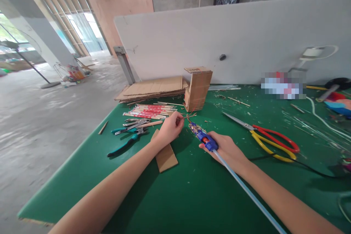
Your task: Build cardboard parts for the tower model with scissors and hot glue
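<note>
My right hand [228, 150] is wrapped round a blue glue gun [202, 137] with a long clear glue stick [246, 190] coming out of its back. The gun's tip points up-left at a thin wooden stick [184, 118]. My left hand [170, 128] pinches that stick by its near end and rests over a brown cardboard strip [166, 155] on the green table [192, 197]. Just beyond the stick stands a small upright cardboard box [197, 88].
Teal-handled pliers [124, 145] and a bundle of red-and-white wrapped chopsticks [149, 111] lie to the left. Flat cardboard sheets [153, 87] are stacked at the back. Red-and-yellow scissors [267, 139] lie right. A black cable [309, 164] runs right. A white partition [246, 36] backs the table.
</note>
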`<action>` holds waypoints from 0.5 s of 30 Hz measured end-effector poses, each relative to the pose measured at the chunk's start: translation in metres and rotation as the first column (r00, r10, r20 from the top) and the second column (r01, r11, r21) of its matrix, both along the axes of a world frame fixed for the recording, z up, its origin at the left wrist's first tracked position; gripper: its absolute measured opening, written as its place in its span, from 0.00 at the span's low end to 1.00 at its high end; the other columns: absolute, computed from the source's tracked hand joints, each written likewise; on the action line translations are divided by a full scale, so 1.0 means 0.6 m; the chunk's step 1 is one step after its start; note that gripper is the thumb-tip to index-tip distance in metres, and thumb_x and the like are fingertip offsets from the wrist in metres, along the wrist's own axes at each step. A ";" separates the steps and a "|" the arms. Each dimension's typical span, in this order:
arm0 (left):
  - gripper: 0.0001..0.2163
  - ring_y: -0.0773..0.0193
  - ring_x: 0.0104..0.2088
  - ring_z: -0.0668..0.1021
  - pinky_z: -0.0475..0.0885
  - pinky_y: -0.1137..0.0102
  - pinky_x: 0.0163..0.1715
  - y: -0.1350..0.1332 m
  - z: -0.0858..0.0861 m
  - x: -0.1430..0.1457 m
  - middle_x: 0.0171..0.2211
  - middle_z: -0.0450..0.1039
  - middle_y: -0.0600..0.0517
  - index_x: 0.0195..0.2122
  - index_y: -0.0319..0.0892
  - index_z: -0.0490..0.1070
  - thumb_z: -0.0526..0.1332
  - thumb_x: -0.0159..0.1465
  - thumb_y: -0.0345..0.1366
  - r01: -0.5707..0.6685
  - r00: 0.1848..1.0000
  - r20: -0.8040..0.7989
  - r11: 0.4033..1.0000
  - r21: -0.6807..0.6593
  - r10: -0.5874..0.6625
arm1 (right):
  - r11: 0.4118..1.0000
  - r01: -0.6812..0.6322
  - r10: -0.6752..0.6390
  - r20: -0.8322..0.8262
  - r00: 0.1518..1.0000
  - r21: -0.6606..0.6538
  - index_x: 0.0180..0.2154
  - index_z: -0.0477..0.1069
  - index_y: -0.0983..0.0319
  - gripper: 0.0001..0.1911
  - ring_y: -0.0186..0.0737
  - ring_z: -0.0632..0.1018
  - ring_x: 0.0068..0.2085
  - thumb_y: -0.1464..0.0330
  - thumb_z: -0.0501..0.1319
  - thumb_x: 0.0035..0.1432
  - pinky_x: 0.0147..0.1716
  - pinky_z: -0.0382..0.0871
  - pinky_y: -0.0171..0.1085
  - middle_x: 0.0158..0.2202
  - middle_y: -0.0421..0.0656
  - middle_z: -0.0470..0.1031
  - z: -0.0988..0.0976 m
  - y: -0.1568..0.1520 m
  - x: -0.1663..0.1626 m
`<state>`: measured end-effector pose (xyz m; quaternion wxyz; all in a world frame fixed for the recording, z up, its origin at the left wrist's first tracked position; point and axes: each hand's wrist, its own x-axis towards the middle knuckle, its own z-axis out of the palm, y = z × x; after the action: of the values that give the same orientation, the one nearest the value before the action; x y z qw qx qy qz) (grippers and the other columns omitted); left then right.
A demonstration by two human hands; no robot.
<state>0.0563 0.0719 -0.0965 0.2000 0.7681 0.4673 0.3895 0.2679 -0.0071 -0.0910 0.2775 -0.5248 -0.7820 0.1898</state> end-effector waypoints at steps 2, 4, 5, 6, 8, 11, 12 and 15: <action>0.01 0.69 0.22 0.68 0.61 0.74 0.24 -0.002 0.001 0.000 0.22 0.66 0.57 0.32 0.42 0.62 0.53 0.60 0.33 0.006 1.000 -0.002 1.000 0.006 -0.006 | 1.000 0.020 -0.020 0.019 1.000 -0.010 0.33 0.66 0.57 0.08 0.40 0.76 0.27 0.59 0.58 0.58 0.26 0.63 0.33 0.26 0.40 0.75 -0.001 0.001 -0.001; 0.01 0.69 0.21 0.67 0.60 0.74 0.23 -0.004 0.003 0.000 0.21 0.65 0.57 0.32 0.42 0.62 0.53 0.60 0.33 0.005 1.000 0.007 1.000 -0.002 -0.005 | 0.999 0.041 -0.041 0.032 0.999 -0.010 0.32 0.66 0.57 0.09 0.41 0.76 0.27 0.58 0.58 0.57 0.25 0.62 0.33 0.25 0.40 0.75 -0.003 0.002 -0.001; 0.01 0.70 0.21 0.67 0.60 0.74 0.22 -0.005 0.004 0.001 0.21 0.64 0.58 0.32 0.42 0.61 0.53 0.60 0.33 0.005 1.000 0.013 1.000 -0.011 -0.005 | 0.999 0.052 -0.052 0.035 0.998 -0.007 0.32 0.66 0.57 0.10 0.41 0.76 0.27 0.58 0.58 0.57 0.25 0.62 0.33 0.25 0.40 0.74 -0.003 0.003 -0.002; 0.02 0.70 0.20 0.66 0.59 0.75 0.22 -0.006 0.005 0.001 0.20 0.64 0.58 0.31 0.42 0.61 0.53 0.60 0.33 0.005 1.000 0.019 1.000 -0.019 -0.004 | 0.998 0.059 -0.059 0.038 0.998 -0.004 0.32 0.65 0.57 0.09 0.41 0.77 0.27 0.58 0.58 0.57 0.25 0.61 0.33 0.25 0.40 0.74 -0.004 0.003 -0.002; 0.02 0.70 0.20 0.66 0.59 0.75 0.22 -0.008 0.007 0.002 0.20 0.63 0.58 0.31 0.42 0.61 0.53 0.60 0.33 0.006 1.000 0.028 1.000 -0.030 -0.005 | 0.998 0.058 -0.058 0.047 0.997 0.003 0.31 0.65 0.57 0.09 0.41 0.76 0.27 0.59 0.58 0.57 0.24 0.61 0.33 0.24 0.39 0.74 -0.003 0.002 -0.002; 0.02 0.71 0.19 0.65 0.59 0.75 0.21 -0.008 0.008 0.003 0.19 0.62 0.59 0.30 0.42 0.61 0.53 0.60 0.33 0.009 0.999 0.036 0.999 -0.041 -0.007 | 0.999 0.043 -0.043 0.066 0.997 0.004 0.30 0.63 0.57 0.08 0.41 0.76 0.27 0.60 0.57 0.57 0.25 0.61 0.33 0.25 0.40 0.74 -0.002 0.001 -0.003; 0.02 0.71 0.19 0.65 0.59 0.75 0.21 -0.008 0.007 0.003 0.19 0.62 0.59 0.30 0.42 0.61 0.53 0.60 0.33 0.009 0.999 0.039 0.999 -0.040 -0.008 | 0.999 0.042 -0.042 0.071 0.997 0.005 0.30 0.63 0.57 0.09 0.41 0.76 0.27 0.60 0.57 0.58 0.25 0.61 0.33 0.26 0.40 0.74 -0.002 0.001 -0.003; 0.02 0.70 0.20 0.65 0.59 0.75 0.21 -0.007 0.005 0.003 0.20 0.63 0.58 0.30 0.42 0.61 0.53 0.59 0.33 0.010 0.999 0.046 1.000 -0.029 -0.009 | 0.999 0.037 -0.039 0.093 0.995 0.017 0.30 0.63 0.57 0.09 0.42 0.76 0.28 0.60 0.56 0.58 0.25 0.60 0.34 0.27 0.41 0.75 -0.003 0.001 -0.003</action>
<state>0.0579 0.0679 -0.0936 0.2235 0.7582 0.4646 0.3992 0.2658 -0.0066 -0.0931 0.2482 -0.5457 -0.7854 0.1540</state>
